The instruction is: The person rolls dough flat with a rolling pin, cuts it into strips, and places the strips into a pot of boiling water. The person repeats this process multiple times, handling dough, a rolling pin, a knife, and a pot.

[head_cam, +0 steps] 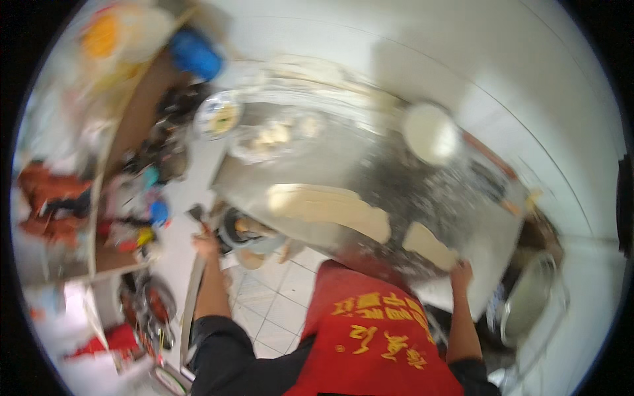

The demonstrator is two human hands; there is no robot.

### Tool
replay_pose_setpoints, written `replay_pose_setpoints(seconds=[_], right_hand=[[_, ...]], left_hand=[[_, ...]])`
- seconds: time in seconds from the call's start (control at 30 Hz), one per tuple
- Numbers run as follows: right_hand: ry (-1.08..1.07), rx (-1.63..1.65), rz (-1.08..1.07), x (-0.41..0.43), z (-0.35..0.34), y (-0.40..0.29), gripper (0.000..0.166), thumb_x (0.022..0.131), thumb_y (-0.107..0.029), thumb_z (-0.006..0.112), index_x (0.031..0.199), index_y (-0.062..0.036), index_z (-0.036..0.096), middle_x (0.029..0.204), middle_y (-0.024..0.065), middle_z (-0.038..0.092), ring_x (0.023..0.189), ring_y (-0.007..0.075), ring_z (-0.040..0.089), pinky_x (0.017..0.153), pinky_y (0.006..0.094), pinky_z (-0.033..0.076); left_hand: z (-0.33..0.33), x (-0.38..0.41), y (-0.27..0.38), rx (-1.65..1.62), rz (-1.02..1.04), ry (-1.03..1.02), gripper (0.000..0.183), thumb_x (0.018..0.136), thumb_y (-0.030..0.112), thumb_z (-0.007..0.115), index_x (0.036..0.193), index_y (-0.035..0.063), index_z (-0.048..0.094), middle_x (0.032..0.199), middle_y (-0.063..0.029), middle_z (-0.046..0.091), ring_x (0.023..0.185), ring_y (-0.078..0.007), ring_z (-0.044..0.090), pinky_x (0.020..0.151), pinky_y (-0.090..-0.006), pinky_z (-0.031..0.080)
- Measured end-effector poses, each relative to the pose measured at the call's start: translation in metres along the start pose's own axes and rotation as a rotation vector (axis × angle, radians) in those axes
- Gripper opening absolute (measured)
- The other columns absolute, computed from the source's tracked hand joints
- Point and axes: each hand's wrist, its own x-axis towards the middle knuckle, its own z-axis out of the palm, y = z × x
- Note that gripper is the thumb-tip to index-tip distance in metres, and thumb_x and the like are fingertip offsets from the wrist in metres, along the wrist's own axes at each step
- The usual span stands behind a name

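Observation:
My right hand (461, 273) grips the right end of a small flat piece of dough (430, 247) on the floured metal worktop (317, 158). To its left lies a longer, wide sheet of dough (329, 208), apart from the small piece. Away to the left, my left hand (205, 243) is closed around the handle of a dark, flat-bladed tool (196, 213), blurred, above the edge of the side counter. A bag with pale lumps (272, 136) lies at the worktop's far left.
A round white lid or basin (431, 132) stands at the back of the worktop. A patterned plate with food (219, 116) sits at the far left corner. Below the left edge are containers (237, 230). Bowls of red food (158, 299) stand lower left. A blue container (195, 53) is at upper left.

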Motion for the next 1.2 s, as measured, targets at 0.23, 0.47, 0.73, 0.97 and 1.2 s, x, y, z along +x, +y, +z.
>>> replay_pose_setpoints(seconds=[0.23, 0.47, 0.73, 0.97, 1.2], right_hand=[[0.027, -0.128, 0.136, 0.012, 0.019, -0.035, 0.027, 0.082, -0.024, 0.057, 0.097, -0.0016, 0.065, 0.099, 0.0227, 0.066, 0.093, 0.0417, 0.062, 0.081, 0.0503, 0.048], [0.059, -0.072, 0.254, 0.008, 0.034, -0.036, 0.029, 0.076, -0.020, 0.062, 0.097, -0.0006, 0.062, 0.089, 0.0237, 0.066, 0.081, 0.0423, 0.064, 0.073, 0.0471, 0.051], [0.015, -0.102, 0.167, 0.014, 0.031, -0.056, 0.025, 0.089, -0.025, 0.054, 0.094, -0.0006, 0.058, 0.087, 0.0238, 0.067, 0.083, 0.0422, 0.066, 0.077, 0.0510, 0.053], [-0.023, 0.008, 0.207, 0.015, 0.021, -0.056, 0.027, 0.095, -0.028, 0.048, 0.090, -0.0014, 0.053, 0.079, 0.0224, 0.067, 0.075, 0.0395, 0.068, 0.069, 0.0493, 0.054], [-0.254, -0.147, 0.087, 0.024, -0.025, -0.067, 0.026, 0.095, -0.028, 0.049, 0.090, -0.0039, 0.056, 0.083, 0.0189, 0.067, 0.080, 0.0378, 0.067, 0.072, 0.0509, 0.054]], left_hand=[[-0.110, -0.120, 0.217, -0.981, 0.698, -0.441, 0.032, 0.086, 0.003, 0.059, 0.118, 0.0007, 0.059, 0.104, -0.0124, 0.064, 0.089, -0.0249, 0.063, 0.082, -0.0354, 0.051], [-0.152, -0.321, 0.408, -0.970, 1.374, -0.589, 0.028, 0.087, 0.008, 0.056, 0.114, -0.0008, 0.056, 0.109, -0.0207, 0.061, 0.103, -0.0379, 0.059, 0.089, -0.0462, 0.048], [-0.099, -0.364, 0.462, -0.584, 1.289, -0.770, 0.013, 0.083, 0.015, 0.055, 0.086, 0.0038, 0.061, 0.084, -0.0220, 0.063, 0.083, -0.0417, 0.060, 0.077, -0.0525, 0.048], [-0.118, -0.379, 0.447, -0.962, 1.042, -0.849, 0.018, 0.089, 0.017, 0.060, 0.085, -0.0010, 0.058, 0.081, -0.0207, 0.062, 0.077, -0.0380, 0.060, 0.068, -0.0449, 0.046], [-0.103, -0.373, 0.452, -0.937, 0.832, -0.671, 0.032, 0.091, 0.028, 0.062, 0.077, -0.0007, 0.058, 0.072, -0.0170, 0.059, 0.067, -0.0313, 0.054, 0.064, -0.0440, 0.043]])
